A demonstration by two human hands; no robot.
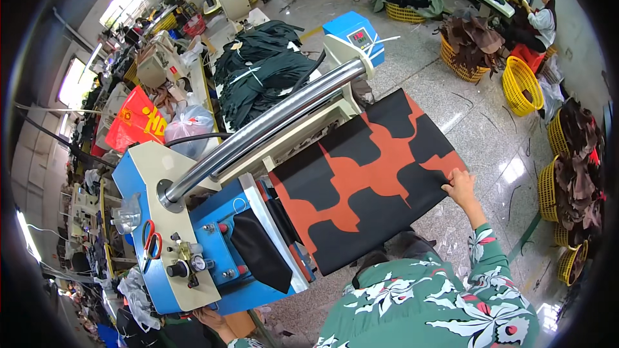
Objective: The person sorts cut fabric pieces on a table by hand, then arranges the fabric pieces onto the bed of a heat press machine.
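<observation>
In front of me a rectangular red-orange pad [382,154] carries several curved, cut black pieces [372,208] laid flat across it. My right hand [460,187] is at the pad's right corner, thumb and fingertips pinched on the edge of a black piece there. At the lower left, my left hand [213,321] reaches to the underside of a blue and cream press machine [159,251]; its fingers are partly hidden by the machine's edge. A loose black pointed piece [263,251] lies on the blue part of the machine, between the pad and the gauge.
A thick chrome bar [266,130] slants above the pad's far side to a blue control box [355,36]. Red-handled scissors [151,244] lie on the machine top. Bundled dark strips [266,70] sit behind. Yellow baskets [522,87] line the right; a seated person [541,21] sews there.
</observation>
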